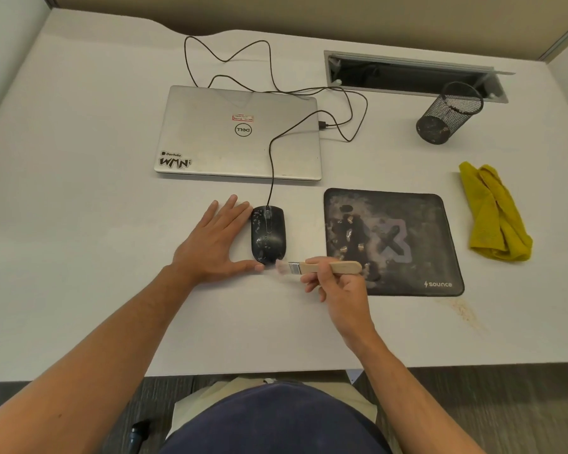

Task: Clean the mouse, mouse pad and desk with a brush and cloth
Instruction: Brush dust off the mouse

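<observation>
A black wired mouse (268,233), speckled with pale dust, lies on the white desk (79,224) in front of the laptop. My left hand (215,244) lies flat beside it on the left, fingers straight, thumb touching the mouse's near end. My right hand (336,285) grips the wooden handle of a small brush (318,267), whose blurred bristles are at the mouse's near right corner. The dark printed mouse pad (394,244) lies to the right, dusty. A crumpled yellow cloth (494,213) sits further right.
A closed silver laptop (240,136) lies behind the mouse, with the mouse cable (271,152) looping across it. A black mesh pen cup (446,114) lies tipped at the back right near a cable slot (407,73). Brown crumbs (463,309) dot the desk below the pad.
</observation>
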### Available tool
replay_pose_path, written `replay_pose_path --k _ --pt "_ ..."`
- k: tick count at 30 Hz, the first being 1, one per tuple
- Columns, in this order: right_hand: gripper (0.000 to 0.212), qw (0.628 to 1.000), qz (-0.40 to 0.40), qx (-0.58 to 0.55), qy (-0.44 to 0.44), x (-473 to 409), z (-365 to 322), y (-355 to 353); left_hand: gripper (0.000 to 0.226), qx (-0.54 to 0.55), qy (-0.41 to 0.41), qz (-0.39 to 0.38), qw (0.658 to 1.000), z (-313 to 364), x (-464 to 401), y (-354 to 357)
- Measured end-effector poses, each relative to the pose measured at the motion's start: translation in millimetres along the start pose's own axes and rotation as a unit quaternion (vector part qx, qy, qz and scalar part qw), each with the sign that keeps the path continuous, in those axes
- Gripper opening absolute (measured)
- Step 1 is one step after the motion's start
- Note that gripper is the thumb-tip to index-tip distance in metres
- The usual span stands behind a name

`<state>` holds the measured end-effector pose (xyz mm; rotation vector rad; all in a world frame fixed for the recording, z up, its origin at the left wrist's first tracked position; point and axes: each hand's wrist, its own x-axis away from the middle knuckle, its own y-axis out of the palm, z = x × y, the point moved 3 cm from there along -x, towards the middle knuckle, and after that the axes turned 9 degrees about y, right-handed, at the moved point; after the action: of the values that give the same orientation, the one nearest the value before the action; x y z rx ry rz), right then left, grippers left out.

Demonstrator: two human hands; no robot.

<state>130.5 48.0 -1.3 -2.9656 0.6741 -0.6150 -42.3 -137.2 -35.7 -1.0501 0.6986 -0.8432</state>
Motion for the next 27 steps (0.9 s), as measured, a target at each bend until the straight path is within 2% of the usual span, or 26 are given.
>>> replay_pose_path --k 9,15,21,27 --pt "0.03 0.996 0.078 -0.042 0.008 -7.1 -4.7 -24.7 0.109 0.006 0.006 0.025 1.0 2.0 0.7 -5.2" --pt "0.022 0.986 0.132 -0.103 -0.006 -13.3 -17.7 -61.6 0.084 -0.011 -0.01 0.09 0.996 21.7 -12.9 -13.6" --pt "0.022 0.972 0.2 -0.121 -0.02 -22.9 -25.3 -104.4 0.062 0.053 -0.024 0.154 0.986 79.2 -66.9 -16.1" --pt "0.017 0.955 0.267 -0.132 -0.013 -36.6 -28.9 -147.4 0.056 0.107 -0.011 0.109 0.988 124.4 -110.5 12.0"
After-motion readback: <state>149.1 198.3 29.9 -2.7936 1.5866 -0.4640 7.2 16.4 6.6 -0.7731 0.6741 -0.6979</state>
